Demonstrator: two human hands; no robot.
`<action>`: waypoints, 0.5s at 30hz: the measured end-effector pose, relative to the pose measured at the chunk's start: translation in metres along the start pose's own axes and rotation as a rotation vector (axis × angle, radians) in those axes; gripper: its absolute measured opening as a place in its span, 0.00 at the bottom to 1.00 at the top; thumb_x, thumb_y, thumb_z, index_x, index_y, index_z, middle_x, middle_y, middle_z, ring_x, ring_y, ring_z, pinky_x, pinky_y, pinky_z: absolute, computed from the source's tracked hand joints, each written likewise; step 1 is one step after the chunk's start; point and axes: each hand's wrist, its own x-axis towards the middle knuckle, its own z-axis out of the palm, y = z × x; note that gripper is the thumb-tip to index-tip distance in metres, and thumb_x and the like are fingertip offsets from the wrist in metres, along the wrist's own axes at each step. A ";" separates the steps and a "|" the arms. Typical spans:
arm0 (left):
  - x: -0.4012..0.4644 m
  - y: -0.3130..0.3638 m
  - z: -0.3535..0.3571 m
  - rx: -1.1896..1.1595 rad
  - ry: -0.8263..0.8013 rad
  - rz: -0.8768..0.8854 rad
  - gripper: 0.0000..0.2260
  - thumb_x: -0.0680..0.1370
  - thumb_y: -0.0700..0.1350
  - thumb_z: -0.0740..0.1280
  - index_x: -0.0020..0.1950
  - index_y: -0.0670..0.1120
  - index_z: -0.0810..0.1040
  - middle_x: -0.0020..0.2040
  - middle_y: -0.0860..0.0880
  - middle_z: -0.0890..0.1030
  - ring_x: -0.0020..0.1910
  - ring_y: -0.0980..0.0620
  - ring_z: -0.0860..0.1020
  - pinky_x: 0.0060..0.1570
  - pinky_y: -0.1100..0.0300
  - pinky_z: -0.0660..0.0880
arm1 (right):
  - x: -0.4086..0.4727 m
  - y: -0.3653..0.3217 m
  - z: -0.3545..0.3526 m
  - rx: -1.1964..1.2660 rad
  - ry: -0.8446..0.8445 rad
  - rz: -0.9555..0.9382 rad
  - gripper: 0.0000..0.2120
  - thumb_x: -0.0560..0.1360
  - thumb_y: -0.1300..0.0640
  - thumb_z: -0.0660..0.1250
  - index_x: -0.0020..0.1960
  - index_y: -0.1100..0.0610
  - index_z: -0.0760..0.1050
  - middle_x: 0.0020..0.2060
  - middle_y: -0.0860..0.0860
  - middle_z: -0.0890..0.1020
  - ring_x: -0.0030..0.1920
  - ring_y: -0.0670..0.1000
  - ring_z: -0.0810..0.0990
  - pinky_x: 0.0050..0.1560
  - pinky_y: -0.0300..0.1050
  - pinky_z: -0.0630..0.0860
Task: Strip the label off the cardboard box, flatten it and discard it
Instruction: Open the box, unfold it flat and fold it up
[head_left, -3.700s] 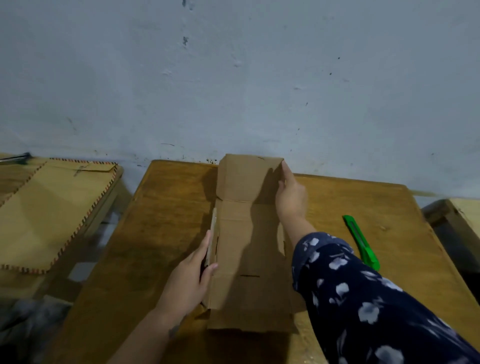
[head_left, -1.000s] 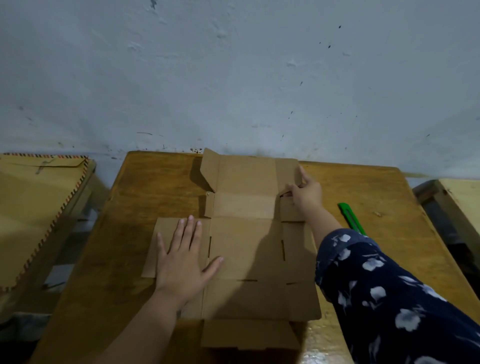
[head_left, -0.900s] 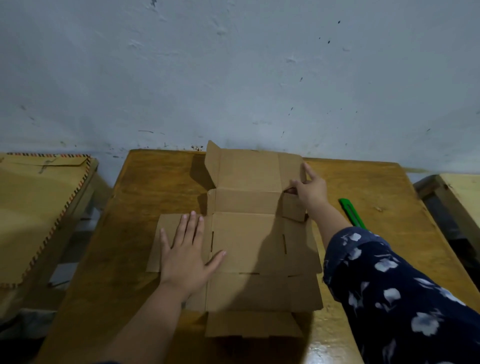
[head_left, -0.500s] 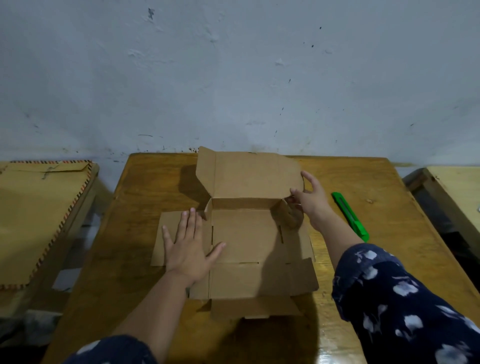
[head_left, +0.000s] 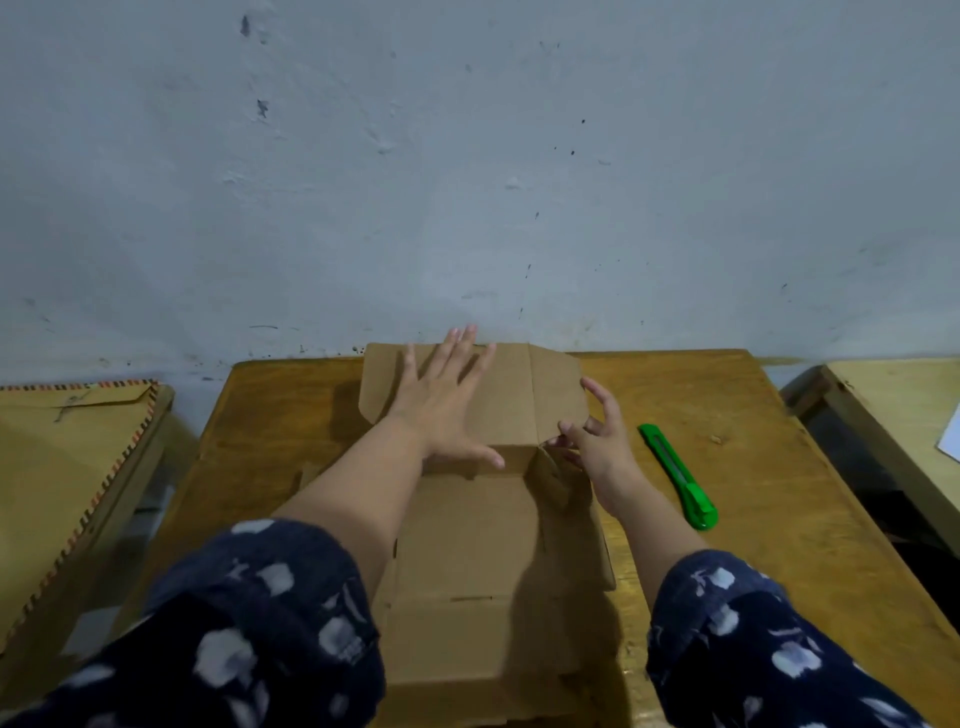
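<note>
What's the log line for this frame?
stage: flattening | left hand: open, pressing far flap | right hand: pinching side flap | box: unfolded on table | cutter: idle

We are seeing the cardboard box (head_left: 467, 530) showing plain brown paperboard, matt and slightly fibrous, with creased fold lines. The tabletop (head_left: 727, 467) is looking like varnished wood, yellowish, worn and faintly glossy near its front edge. The cutter (head_left: 678, 475) is showing bright green plastic, smooth and shiny. The wall (head_left: 467, 182) is showing rough, pitted, matt grey paint. Our sleeves (head_left: 260, 623) are looking like soft dark cloth printed with pale flowers
</note>
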 end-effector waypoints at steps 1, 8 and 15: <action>0.008 -0.001 0.000 -0.014 -0.035 -0.004 0.60 0.59 0.79 0.60 0.74 0.51 0.29 0.74 0.48 0.27 0.73 0.47 0.29 0.68 0.33 0.33 | 0.001 0.001 -0.002 -0.001 -0.005 0.000 0.29 0.77 0.70 0.61 0.70 0.46 0.62 0.49 0.59 0.81 0.37 0.51 0.80 0.38 0.41 0.78; 0.032 -0.008 -0.008 -0.195 0.020 -0.098 0.24 0.82 0.55 0.51 0.77 0.50 0.54 0.72 0.47 0.63 0.73 0.47 0.60 0.71 0.35 0.41 | 0.000 0.004 -0.009 -0.057 -0.022 -0.047 0.28 0.77 0.67 0.63 0.71 0.46 0.61 0.45 0.56 0.82 0.41 0.51 0.82 0.44 0.42 0.80; 0.037 -0.014 -0.002 -0.337 0.249 -0.052 0.19 0.81 0.49 0.58 0.72 0.51 0.67 0.59 0.48 0.71 0.61 0.46 0.68 0.70 0.46 0.54 | -0.017 0.013 -0.040 -0.579 -0.284 0.049 0.38 0.68 0.56 0.76 0.73 0.48 0.61 0.57 0.48 0.75 0.60 0.49 0.74 0.60 0.46 0.71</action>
